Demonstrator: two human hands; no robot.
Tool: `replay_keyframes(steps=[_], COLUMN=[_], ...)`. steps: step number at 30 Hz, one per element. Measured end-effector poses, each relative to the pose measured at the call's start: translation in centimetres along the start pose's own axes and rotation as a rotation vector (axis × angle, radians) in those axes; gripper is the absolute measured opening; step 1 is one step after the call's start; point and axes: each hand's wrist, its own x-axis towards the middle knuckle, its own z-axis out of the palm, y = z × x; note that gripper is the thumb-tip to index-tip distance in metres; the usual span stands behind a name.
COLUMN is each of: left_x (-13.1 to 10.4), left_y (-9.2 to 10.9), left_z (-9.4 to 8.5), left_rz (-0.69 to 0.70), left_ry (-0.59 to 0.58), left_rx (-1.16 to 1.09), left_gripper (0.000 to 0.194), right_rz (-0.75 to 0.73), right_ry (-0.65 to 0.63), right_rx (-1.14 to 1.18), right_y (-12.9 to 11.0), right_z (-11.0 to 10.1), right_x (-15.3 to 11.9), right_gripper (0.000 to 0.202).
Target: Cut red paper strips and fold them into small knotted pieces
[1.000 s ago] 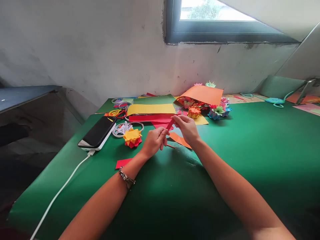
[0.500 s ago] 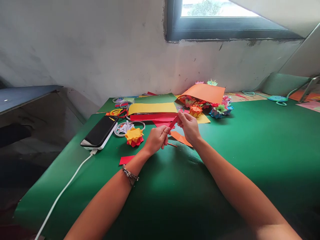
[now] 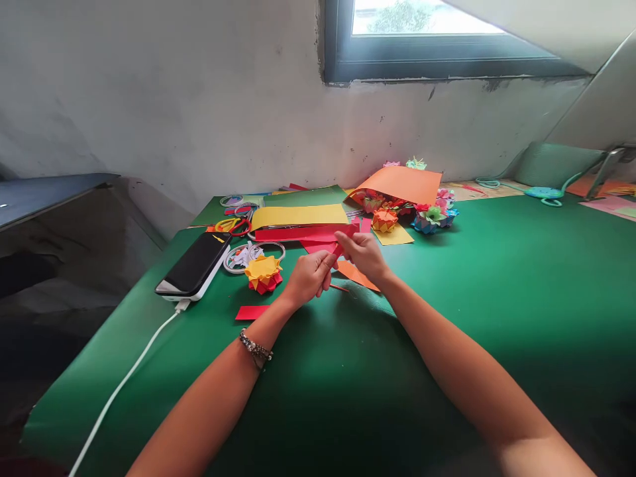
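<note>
Item: one red paper strip (image 3: pixel 338 250), which we hold above the green tabletop (image 3: pixel 497 265), our left hand (image 3: pixel 311 275) pinched on its near end, our right hand (image 3: pixel 365 257) on its far end. Left: one yellow-and-red paper flower (image 3: pixel 263 273). Far: yellow paper sheet (image 3: pixel 301 215).

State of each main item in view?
Left hand: closed on red paper strip
Right hand: pinching same strip
Yellow-and-red paper flower: upright, assembled
Power bank: white plug inserted
Scissors: blades hidden, open or shut unclear
Orange sheet: curved
</note>
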Motion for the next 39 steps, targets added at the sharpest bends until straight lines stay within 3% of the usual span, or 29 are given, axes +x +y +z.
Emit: replay_keyframes(steps=[2, 8, 10, 14, 16, 18, 23, 32, 36, 39], left_x=[0.1, -0.3, -0.4, -0.5, -0.5, -0.5, -0.5, 0.2, 0.0, -0.1], left_y=[0.0, -0.1, -0.2, -0.1, -0.1, 0.0, -0.1, -0.4, -0.5, -0.6], left_z=[0.1, 0.2, 0.1, 0.0, 0.0, 0.1, 0.5, 0.1, -0.2, -0.3], left_rz=[-0.005, -0.026, -0.036, 0.006, 0.03, 0.039, 0.026, -0.042, -0.033, -0.016], left_ry=[-0.021, -0.05, -0.038, -0.016, -0.017, -0.017, -0.06, -0.158, -0.133, -0.097], left_rx=[-0.021, -0.068, -0.091, -0.111, -0.104, -0.107, -0.158, -0.259, -0.228, -0.205], left_gripper=[0.028, 0.028, 0.029, 0.031, 0.032, 0.032, 0.034, 0.045, 0.043, 0.042], right_rz=[-0.016, -0.026, -0.025, -0.019, -0.016, -0.041, -0.108, -0.173, -0.174, -0.118], right_ry=[0.119, 0.316, 0.256, -0.216, -0.338, -0.325, -0.105, -0.027, -0.09, -0.321], right_rx=[-0.012, 0.146, 0.211, 0.135, 0.045, -0.001, -0.011, -0.008, 0.0, -0.003], right_y=[-0.2, -0.2, -0.3, -0.2, -0.2, -0.2, -0.2, -0.2, -0.4, -0.6], right_z=[-0.6, -2.3, -2.5, -1.2, -0.4, -0.1, -1.5, -2.8, -2.9, -2.2], right_x=[0.3, 1.3, 1.2, 0.3, -0.2, -0.3, 0.5, 0.9, 0.8, 0.4], right_gripper=[0.054, 0.056, 0.057, 0.059, 0.055, 0.054, 0.055, 0.054, 0.052, 0.044])
